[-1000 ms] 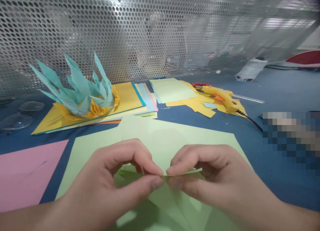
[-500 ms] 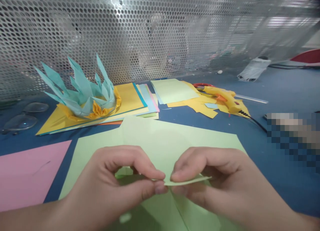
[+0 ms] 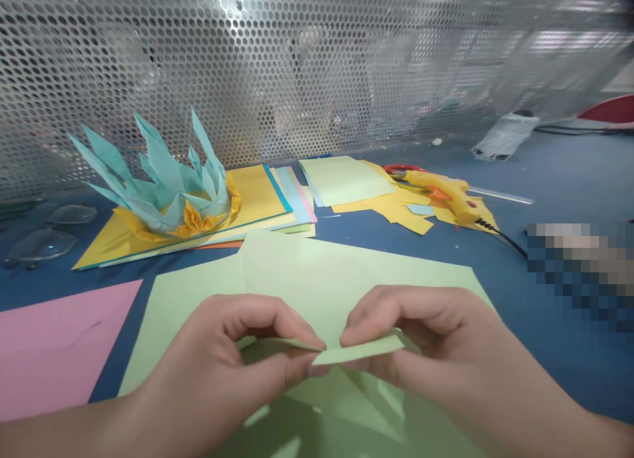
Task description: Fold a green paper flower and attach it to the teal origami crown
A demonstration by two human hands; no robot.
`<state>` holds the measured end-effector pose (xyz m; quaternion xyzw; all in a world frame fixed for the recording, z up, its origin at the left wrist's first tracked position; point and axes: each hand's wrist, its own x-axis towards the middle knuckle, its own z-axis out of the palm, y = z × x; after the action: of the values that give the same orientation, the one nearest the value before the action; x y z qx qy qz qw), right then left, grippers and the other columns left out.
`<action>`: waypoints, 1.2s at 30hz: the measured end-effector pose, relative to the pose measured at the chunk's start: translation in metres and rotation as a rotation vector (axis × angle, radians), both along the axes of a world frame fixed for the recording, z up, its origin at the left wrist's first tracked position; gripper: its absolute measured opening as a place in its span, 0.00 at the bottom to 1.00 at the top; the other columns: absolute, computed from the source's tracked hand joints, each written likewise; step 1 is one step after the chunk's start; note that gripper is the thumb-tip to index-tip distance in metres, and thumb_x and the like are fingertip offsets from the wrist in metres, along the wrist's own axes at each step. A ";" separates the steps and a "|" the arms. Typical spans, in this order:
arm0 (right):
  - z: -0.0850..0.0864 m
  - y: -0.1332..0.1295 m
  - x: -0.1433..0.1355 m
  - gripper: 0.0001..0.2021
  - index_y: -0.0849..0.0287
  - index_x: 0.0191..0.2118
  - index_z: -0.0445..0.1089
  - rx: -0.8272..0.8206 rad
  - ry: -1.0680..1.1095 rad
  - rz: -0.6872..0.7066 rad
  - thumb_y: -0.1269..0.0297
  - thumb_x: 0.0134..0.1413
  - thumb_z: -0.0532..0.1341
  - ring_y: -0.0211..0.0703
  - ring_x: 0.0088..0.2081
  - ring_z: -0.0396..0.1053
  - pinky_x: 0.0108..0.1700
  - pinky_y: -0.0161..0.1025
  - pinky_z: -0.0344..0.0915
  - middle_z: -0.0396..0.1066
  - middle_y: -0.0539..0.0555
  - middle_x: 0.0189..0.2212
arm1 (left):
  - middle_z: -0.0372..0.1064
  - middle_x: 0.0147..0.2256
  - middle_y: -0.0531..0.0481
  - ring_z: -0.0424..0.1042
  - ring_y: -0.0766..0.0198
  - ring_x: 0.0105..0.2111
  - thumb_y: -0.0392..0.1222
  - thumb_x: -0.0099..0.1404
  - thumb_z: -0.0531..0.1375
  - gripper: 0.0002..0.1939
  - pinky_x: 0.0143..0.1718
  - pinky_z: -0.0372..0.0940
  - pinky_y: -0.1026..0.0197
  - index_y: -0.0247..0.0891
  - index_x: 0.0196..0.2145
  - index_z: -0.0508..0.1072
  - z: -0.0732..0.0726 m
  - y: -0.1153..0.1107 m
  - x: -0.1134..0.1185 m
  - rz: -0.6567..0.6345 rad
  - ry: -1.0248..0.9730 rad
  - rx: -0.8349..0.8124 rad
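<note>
2 hands (image 3: 333,349) pinching green paper (image 3: 361,352)

Over my feed I see the left hand (image 3: 238,359) and the right hand (image 3: 436,339), both bare, with slender fingers and smooth backs. The left thumbnail (image 3: 318,369) reads to me as short, with a rounded edge. I make out a bare left forearm (image 3: 74,425), slim and evenly tapered, and a bare right wrist (image 3: 569,412), its outer edge dim and soft on my screen.

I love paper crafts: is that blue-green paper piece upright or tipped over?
Upright: the blue-green paper piece rests on the yellow paper, its points rising.
</note>
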<state>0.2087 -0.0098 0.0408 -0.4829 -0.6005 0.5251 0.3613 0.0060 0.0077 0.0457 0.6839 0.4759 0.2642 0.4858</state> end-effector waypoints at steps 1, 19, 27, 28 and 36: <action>0.001 0.000 0.000 0.10 0.49 0.25 0.76 0.007 -0.007 -0.004 0.75 0.43 0.65 0.34 0.29 0.71 0.32 0.28 0.67 0.76 0.44 0.25 | 0.73 0.19 0.57 0.68 0.70 0.20 0.36 0.54 0.64 0.06 0.20 0.60 0.73 0.41 0.21 0.77 0.000 0.000 0.000 -0.003 0.003 0.002; 0.004 0.000 -0.004 0.09 0.55 0.21 0.68 -0.036 -0.062 -0.006 0.65 0.44 0.67 0.35 0.23 0.63 0.24 0.30 0.62 0.69 0.46 0.19 | 0.55 0.15 0.60 0.52 0.71 0.18 0.47 0.56 0.60 0.13 0.18 0.46 0.69 0.39 0.20 0.67 0.005 -0.009 0.002 0.012 0.173 -0.044; 0.002 0.000 -0.004 0.06 0.55 0.22 0.70 -0.127 0.084 0.037 0.65 0.42 0.68 0.38 0.27 0.68 0.29 0.32 0.66 0.73 0.48 0.23 | 0.56 0.15 0.60 0.52 0.71 0.17 0.47 0.54 0.62 0.12 0.17 0.46 0.69 0.39 0.19 0.68 0.004 -0.008 0.002 0.033 0.115 -0.031; 0.001 0.001 -0.004 0.06 0.55 0.23 0.70 -0.163 0.103 0.051 0.65 0.42 0.68 0.40 0.28 0.69 0.30 0.34 0.66 0.73 0.49 0.24 | 0.55 0.15 0.60 0.52 0.71 0.17 0.46 0.54 0.62 0.12 0.17 0.46 0.69 0.40 0.18 0.67 0.004 -0.008 0.002 0.053 0.111 -0.021; 0.002 0.002 -0.002 0.07 0.55 0.20 0.71 -0.078 -0.059 0.001 0.65 0.43 0.66 0.37 0.24 0.66 0.25 0.32 0.63 0.71 0.48 0.19 | 0.58 0.16 0.59 0.54 0.70 0.19 0.48 0.53 0.62 0.12 0.19 0.49 0.68 0.39 0.19 0.68 0.004 -0.008 0.003 0.155 0.107 0.000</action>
<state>0.2064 -0.0075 0.0430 -0.5118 -0.5901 0.5339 0.3238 0.0089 -0.0008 0.0499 0.6582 0.5526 0.2641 0.4377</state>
